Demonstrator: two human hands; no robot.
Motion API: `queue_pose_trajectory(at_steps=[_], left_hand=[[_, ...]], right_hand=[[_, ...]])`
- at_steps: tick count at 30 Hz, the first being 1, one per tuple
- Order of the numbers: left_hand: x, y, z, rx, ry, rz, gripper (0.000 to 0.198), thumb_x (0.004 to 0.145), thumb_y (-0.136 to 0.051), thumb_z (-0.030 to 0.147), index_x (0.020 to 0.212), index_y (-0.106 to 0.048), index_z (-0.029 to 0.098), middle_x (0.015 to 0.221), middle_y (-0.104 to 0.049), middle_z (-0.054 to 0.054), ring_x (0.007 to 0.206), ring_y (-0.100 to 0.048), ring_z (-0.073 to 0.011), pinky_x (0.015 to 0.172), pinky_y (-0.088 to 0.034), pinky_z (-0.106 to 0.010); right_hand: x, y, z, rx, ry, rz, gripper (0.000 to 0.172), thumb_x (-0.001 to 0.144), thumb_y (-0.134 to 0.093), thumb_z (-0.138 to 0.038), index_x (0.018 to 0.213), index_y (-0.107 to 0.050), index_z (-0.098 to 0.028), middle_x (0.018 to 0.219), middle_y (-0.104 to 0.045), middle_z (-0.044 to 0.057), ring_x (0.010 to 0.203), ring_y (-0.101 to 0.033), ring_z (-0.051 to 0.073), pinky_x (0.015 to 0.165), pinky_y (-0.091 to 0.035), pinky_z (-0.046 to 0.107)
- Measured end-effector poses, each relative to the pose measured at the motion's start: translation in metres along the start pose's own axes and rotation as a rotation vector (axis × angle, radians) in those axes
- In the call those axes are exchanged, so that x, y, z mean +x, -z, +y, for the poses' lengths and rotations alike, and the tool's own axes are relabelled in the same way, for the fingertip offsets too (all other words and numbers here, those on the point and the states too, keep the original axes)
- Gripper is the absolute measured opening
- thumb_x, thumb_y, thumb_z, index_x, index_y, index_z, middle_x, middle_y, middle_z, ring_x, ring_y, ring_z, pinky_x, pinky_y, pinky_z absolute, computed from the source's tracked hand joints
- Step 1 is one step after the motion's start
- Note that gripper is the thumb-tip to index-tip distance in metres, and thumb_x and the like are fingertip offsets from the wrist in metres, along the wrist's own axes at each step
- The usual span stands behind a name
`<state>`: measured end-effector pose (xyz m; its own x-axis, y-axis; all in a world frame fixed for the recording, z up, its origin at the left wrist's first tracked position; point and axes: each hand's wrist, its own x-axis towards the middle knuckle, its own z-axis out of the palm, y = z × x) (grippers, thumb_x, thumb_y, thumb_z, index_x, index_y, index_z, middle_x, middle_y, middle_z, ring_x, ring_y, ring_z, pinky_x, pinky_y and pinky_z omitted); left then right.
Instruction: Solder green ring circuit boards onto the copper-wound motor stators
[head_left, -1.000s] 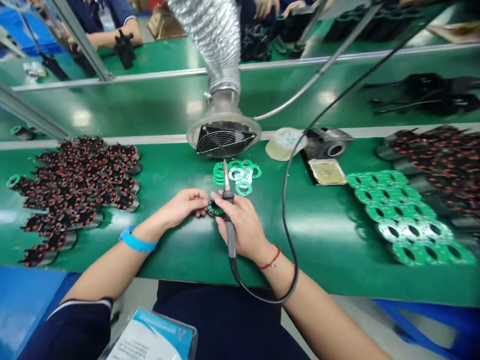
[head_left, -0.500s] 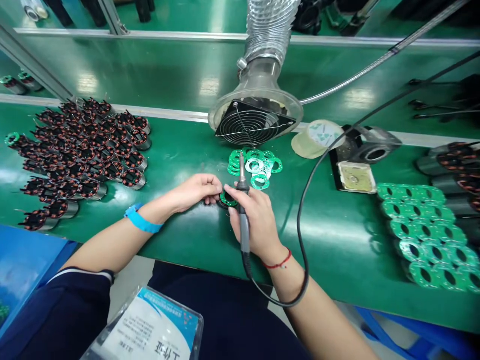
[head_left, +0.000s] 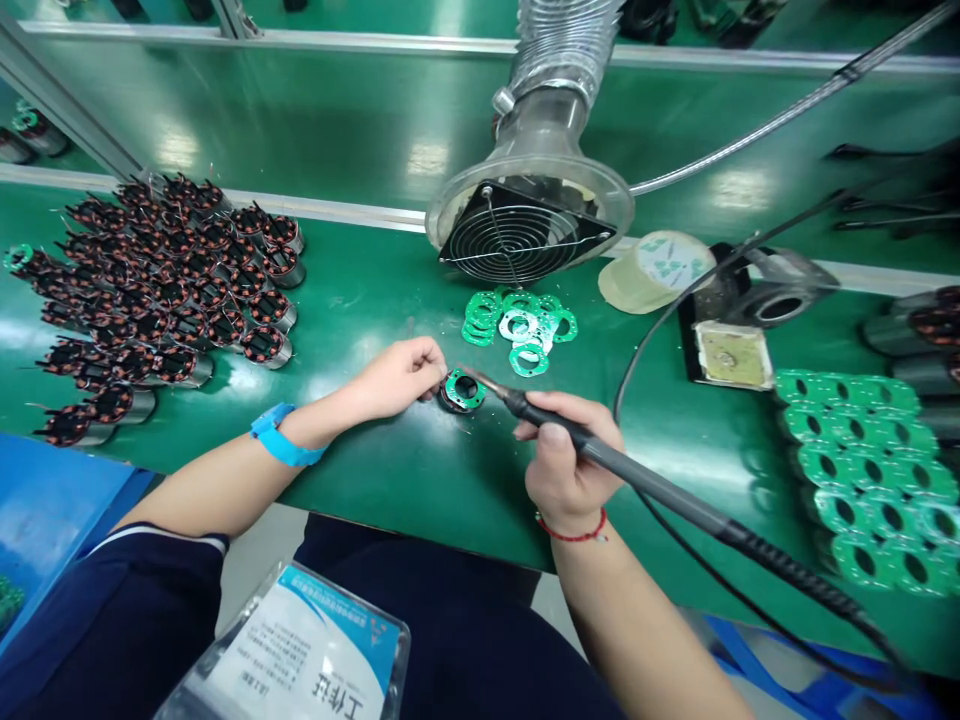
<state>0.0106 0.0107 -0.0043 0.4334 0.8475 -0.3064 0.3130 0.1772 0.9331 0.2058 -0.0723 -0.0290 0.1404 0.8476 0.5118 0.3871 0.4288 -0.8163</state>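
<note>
A motor stator (head_left: pixel 455 402) stands upright on the bench with a green ring-shaped circuit board (head_left: pixel 472 396) on top. At its left edge my left hand (head_left: pixel 401 377) is closed in a pinch. What those fingertips grip is hidden, and I cannot tell whether they press on the stator. My right hand (head_left: pixel 574 450) is wrapped round a soldering iron (head_left: pixel 637 468), its handle slanting down to the right. The iron's metal tip points left, over or close to the board's upper right edge; whether it touches is unclear.
Loose green ring boards (head_left: pixel 529 358) lie beyond the stator, under a fume extractor hood (head_left: pixel 525 235). Many wound stators (head_left: pixel 180 325) crowd the left. On the right are a soldering sponge (head_left: pixel 731 357), a tape roll (head_left: pixel 660 272) and rows of board-topped stators (head_left: pixel 862 465). The iron's cable (head_left: pixel 679 300) crosses the right side.
My right hand has moved right and swung the soldering iron from upright to slanting, its tip now towards the board. The stator is less covered. My left hand stays beside it.
</note>
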Motion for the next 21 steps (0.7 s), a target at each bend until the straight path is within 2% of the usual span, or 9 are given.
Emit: queue_pose_trajectory(at_steps=[3, 9, 12, 14, 15, 17, 19, 21], left_hand=[[-0.001, -0.001, -0.005, 0.027, -0.046, 0.003, 0.009, 0.086, -0.050, 0.018, 0.077, -0.051, 0.016, 0.063, -0.055, 0.004, 0.058, -0.053, -0.0083, 0.055, -0.040, -0.021], [-0.001, -0.001, -0.007, 0.108, -0.091, 0.029, 0.010, 0.086, -0.050, 0.023, 0.078, -0.051, 0.016, 0.063, -0.054, 0.003, 0.059, -0.052, -0.0099, 0.055, -0.037, -0.022], [-0.002, -0.001, -0.007, 0.146, -0.116, 0.033, 0.010, 0.085, -0.050, 0.023, 0.078, -0.051, 0.017, 0.064, -0.053, 0.003, 0.059, -0.050, -0.0101, 0.054, -0.034, -0.022], [-0.002, -0.001, -0.006, 0.173, -0.124, 0.036, 0.009, 0.085, -0.050, 0.023, 0.077, -0.051, 0.017, 0.063, -0.052, 0.004, 0.059, -0.048, -0.0097, 0.054, -0.033, -0.022], [-0.002, -0.001, -0.005, 0.186, -0.126, 0.038, 0.009, 0.085, -0.050, 0.022, 0.077, -0.050, 0.017, 0.063, -0.052, 0.004, 0.059, -0.047, -0.0096, 0.055, -0.032, -0.022], [-0.002, -0.001, -0.004, 0.210, -0.133, 0.041, 0.009, 0.084, -0.050, 0.021, 0.075, -0.050, 0.017, 0.062, -0.051, 0.005, 0.059, -0.046, -0.0097, 0.055, -0.032, -0.023], [-0.002, -0.001, -0.002, 0.230, -0.143, 0.041, 0.009, 0.083, -0.050, 0.019, 0.075, -0.049, 0.017, 0.063, -0.050, 0.005, 0.060, -0.045, -0.0099, 0.057, -0.033, -0.023], [-0.002, -0.001, -0.001, 0.252, -0.141, 0.044, 0.010, 0.084, -0.049, 0.019, 0.074, -0.049, 0.018, 0.064, -0.050, 0.005, 0.061, -0.045, -0.0104, 0.058, -0.033, -0.024]], right_hand=[[0.000, 0.001, 0.000, -0.004, 0.042, 0.016, 0.020, 0.093, -0.053, -0.036, 0.096, -0.067, -0.023, 0.083, -0.069, 0.003, 0.060, -0.066, 0.016, 0.057, -0.055, 0.032], [0.000, 0.002, 0.000, -0.017, 0.054, 0.017, 0.019, 0.092, -0.053, -0.035, 0.095, -0.068, -0.024, 0.079, -0.068, 0.003, 0.064, -0.068, 0.018, 0.060, -0.056, 0.035], [0.000, -0.001, -0.001, 0.013, 0.055, 0.042, 0.017, 0.093, -0.054, -0.032, 0.101, -0.067, -0.024, 0.084, -0.069, 0.003, 0.057, -0.065, 0.015, 0.054, -0.055, 0.032], [0.001, -0.004, -0.003, 0.045, 0.014, 0.027, 0.024, 0.094, -0.052, -0.031, 0.116, -0.061, -0.025, 0.090, -0.070, 0.004, 0.062, -0.068, 0.016, 0.052, -0.056, 0.031], [0.003, -0.006, -0.003, 0.043, -0.013, 0.004, 0.030, 0.095, -0.050, -0.030, 0.124, -0.056, -0.026, 0.093, -0.070, 0.005, 0.069, -0.071, 0.018, 0.056, -0.058, 0.033], [0.008, -0.010, -0.005, -0.024, -0.035, -0.078, 0.038, 0.097, -0.047, -0.028, 0.135, -0.046, -0.027, 0.100, -0.072, 0.006, 0.091, -0.072, 0.023, 0.073, -0.061, 0.040], [0.012, -0.014, -0.004, -0.143, 0.008, -0.226, 0.043, 0.094, -0.050, -0.026, 0.137, -0.043, -0.027, 0.113, -0.070, 0.008, 0.112, -0.065, 0.026, 0.093, -0.055, 0.049], [0.017, -0.016, -0.003, -0.221, 0.067, -0.392, 0.050, 0.090, -0.054, -0.024, 0.138, -0.042, -0.026, 0.127, -0.063, 0.010, 0.123, -0.057, 0.028, 0.102, -0.048, 0.052]])
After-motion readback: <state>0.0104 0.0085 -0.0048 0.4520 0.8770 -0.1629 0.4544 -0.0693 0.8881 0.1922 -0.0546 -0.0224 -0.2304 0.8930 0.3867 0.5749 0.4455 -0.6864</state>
